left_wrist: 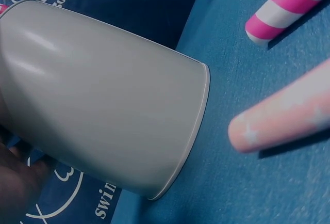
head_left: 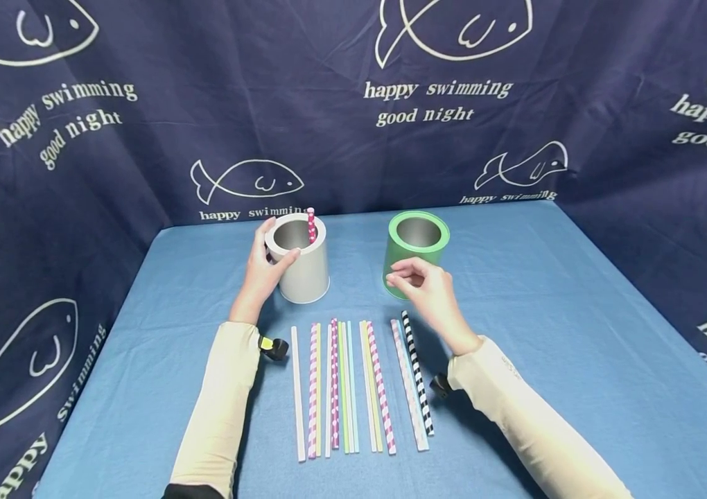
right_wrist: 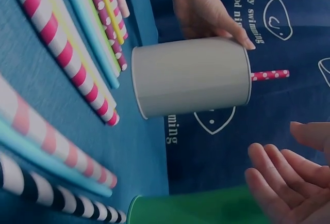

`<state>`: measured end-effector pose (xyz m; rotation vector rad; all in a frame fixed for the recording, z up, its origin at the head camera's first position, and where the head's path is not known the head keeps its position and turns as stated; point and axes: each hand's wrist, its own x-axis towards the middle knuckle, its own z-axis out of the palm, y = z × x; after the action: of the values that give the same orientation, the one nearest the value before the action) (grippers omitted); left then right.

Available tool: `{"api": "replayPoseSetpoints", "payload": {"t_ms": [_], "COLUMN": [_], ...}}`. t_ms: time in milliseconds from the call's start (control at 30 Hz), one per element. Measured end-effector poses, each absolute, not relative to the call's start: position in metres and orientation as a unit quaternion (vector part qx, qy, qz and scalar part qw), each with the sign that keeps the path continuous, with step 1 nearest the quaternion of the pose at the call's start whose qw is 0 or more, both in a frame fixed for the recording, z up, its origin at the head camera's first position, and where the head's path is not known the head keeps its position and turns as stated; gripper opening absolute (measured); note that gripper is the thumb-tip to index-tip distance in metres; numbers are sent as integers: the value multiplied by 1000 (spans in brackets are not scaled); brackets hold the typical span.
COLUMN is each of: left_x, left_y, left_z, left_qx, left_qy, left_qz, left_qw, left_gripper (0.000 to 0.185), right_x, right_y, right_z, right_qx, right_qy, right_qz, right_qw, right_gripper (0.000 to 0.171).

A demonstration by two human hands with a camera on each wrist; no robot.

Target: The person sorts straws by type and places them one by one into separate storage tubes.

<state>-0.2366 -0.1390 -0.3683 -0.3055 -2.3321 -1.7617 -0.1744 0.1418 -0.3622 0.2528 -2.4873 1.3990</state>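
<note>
The row of straws (head_left: 353,384) lies nearest me, just in front of the grey cup (head_left: 300,260) my left hand (head_left: 264,274) grips, while my right hand (head_left: 428,287), fingers loosely open and empty, could knock the green cup (head_left: 417,249).

We see a grey cup (head_left: 300,267) with a smooth, faintly glossy wall, plastic by the look of it, and soft highlights running down its side. The green cup (head_left: 417,239) looks like smooth plastic too, with a duller grey lining inside. The straws (head_left: 353,384) on the table look like matt paper, printed with stripes, dots and stars. The tablecloth (head_left: 547,333) is blue matt woven cloth, and the backdrop (head_left: 341,138) is dark printed fabric hanging in soft creases.
</note>
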Motion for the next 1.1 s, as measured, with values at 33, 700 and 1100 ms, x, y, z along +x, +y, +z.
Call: {"api": "replayPoseSetpoints", "payload": {"t_ms": [33,700,1100], "left_x": [-236,-261,-261], "left_y": [-139,-144,-144], "left_z": [-368,-399,-400], "left_qx": [-104,-113,-111], "left_qy": [-790,-782,-784], "left_qz": [-596,-601,-599], "left_qw": [102,119,120], "left_gripper": [76,77,76], "right_x": [-174,-175,-172], "right_y": [143,173,186], "right_z": [-363,-379,-386], "right_qx": [87,80,72], "right_qy": [-864,-908,-917], "right_qz": [477,411,367], "right_qw": [135,5,-135], "right_gripper": [21,17,12]}}
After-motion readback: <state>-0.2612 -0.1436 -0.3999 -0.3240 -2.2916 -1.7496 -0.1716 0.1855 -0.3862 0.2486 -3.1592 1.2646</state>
